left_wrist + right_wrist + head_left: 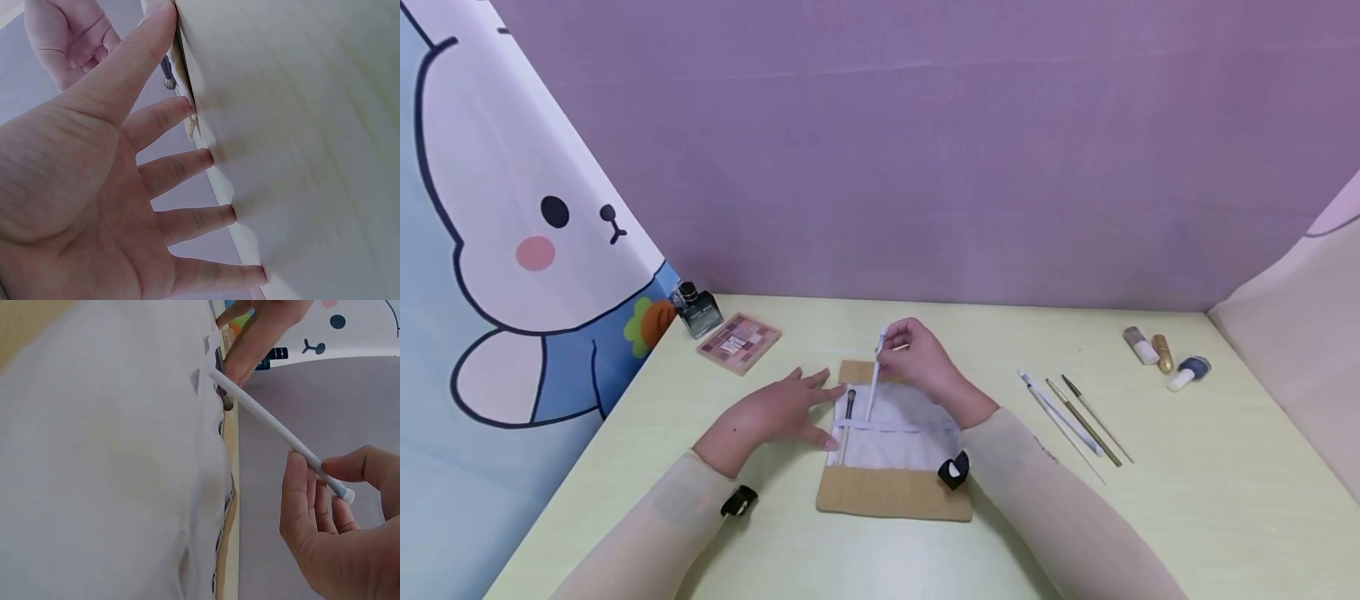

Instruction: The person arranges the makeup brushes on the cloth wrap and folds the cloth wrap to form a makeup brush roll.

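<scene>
A brown brush roll (891, 493) with a white inner cloth lies unrolled on the table. Near its left edge, a dark-headed makeup brush (850, 406) is tucked under the cloth's cross band (895, 427). My right hand (917, 358) pinches a slim white makeup brush (269, 419) near its upper end, between thumb and fingers. The brush slants, its lower end at the band, just right of the dark-headed brush. My left hand (778, 417) has its fingers spread and straight, with fingertips on the table and thumb and index at the roll's left edge.
Several slim brushes (1082, 421) lie right of the roll. Small bottles (1141, 345) and a gold tube (1162, 353) stand or lie at the far right. An eyeshadow palette (740, 343) and a dark perfume bottle (698, 310) are at the back left. A purple curtain (925, 167) hangs behind.
</scene>
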`<state>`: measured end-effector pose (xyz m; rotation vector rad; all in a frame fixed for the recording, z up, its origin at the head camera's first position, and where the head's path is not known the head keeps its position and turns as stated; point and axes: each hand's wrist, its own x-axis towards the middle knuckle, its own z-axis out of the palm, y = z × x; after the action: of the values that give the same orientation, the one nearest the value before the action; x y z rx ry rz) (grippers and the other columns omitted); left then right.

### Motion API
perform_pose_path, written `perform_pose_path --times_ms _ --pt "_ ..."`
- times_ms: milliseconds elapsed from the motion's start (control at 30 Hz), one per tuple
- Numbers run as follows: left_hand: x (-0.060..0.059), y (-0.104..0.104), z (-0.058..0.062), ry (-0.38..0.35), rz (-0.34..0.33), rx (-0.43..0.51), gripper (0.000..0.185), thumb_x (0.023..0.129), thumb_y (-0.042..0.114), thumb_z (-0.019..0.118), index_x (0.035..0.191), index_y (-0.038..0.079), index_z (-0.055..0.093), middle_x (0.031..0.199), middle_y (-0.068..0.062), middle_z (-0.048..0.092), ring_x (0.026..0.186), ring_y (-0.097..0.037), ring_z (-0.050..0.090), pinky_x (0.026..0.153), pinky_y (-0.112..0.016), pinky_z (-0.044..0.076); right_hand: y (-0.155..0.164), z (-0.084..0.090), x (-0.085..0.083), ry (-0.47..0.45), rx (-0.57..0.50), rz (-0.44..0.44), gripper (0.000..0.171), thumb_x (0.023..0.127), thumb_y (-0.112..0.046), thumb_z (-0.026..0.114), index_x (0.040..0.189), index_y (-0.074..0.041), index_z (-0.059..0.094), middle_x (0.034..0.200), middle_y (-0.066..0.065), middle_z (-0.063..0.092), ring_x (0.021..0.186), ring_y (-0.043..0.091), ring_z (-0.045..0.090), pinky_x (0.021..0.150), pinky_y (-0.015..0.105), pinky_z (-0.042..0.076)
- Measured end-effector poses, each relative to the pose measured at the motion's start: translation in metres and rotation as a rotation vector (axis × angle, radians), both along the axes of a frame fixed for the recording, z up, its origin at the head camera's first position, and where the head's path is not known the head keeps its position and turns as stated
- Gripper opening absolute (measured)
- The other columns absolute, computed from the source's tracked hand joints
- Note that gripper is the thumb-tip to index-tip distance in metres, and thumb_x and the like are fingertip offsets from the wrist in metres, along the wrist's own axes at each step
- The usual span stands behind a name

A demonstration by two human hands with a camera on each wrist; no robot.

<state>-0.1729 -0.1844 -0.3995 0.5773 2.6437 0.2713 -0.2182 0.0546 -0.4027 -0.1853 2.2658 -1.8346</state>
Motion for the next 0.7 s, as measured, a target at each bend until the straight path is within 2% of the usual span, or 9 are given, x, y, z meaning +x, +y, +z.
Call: perform_pose_path --times_ms 267,433,700 --pt "-0.001 0.000 0.001 0.001 0.003 -0.012 0.094 0.086 0.059 0.083 0.164 0.022 0.045 0.176 -0.020 0.029 0.158 -0.064 0.023 0.123 -0.072 0.037 -0.004 -0.005 0.002 -0.066 -0.015 0.051 0.043 0.097 0.003 0.068 0.135 -0.001 0.048 0.112 0.017 0.064 0.084 0.023 0.075 0.088 0.043 0.068" --pt "-0.001 0.000 0.000 -0.001 0.008 -0.011 0.094 0.086 0.058 0.083 0.164 0.022 0.046 0.176 -0.020 0.029 0.158 -0.064 0.023 0.123 -0.072 0.037 -0.004 -0.003 0.008 -0.072 0.034 0.092 0.047 0.098 0.002 0.068 0.139 -0.003 0.047 0.113 0.017 0.063 0.085 0.025 0.077 0.087 0.041 0.068" --pt "-0.001 0.001 0.000 0.000 0.009 -0.011 0.094 0.086 0.058 0.083 0.164 0.022 0.046 0.176 -0.021 0.030 0.158 -0.064 0.023 0.123 -0.072 0.037 -0.003 -0.001 0.013 -0.065 0.087 0.121 0.046 0.096 0.000 0.069 0.137 -0.006 0.050 0.113 0.016 0.065 0.086 0.026 0.077 0.085 0.039 0.068"
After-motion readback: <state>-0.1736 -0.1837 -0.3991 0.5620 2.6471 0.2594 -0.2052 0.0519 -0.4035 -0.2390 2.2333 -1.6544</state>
